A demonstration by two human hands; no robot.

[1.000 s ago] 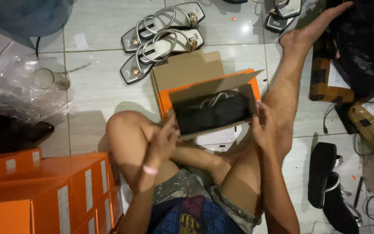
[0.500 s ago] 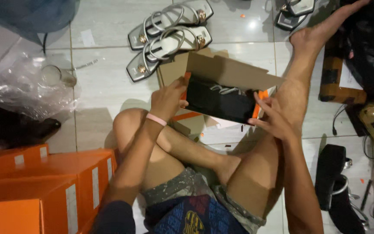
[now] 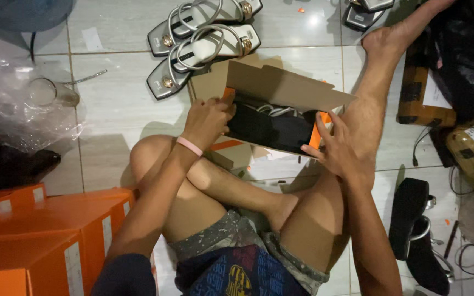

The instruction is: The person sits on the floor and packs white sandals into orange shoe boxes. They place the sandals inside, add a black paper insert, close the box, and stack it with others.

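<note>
Held above the crossed legs over the tiled floor (image 3: 111,109), the orange shoe box (image 3: 278,118) sits clamped between the left hand (image 3: 207,120) and right hand (image 3: 338,151), each grip closed on an end, so the lid flap should come down evenly over the dark shoes (image 3: 272,126) without pinching the straps.

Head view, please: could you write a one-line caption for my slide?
Seated on a tiled floor, a person's left hand and right hand hold an open orange shoebox near silver sandals.

Your single head camera looks steeply down, close over the shoe box (image 3: 281,118) held above your crossed legs.
</note>
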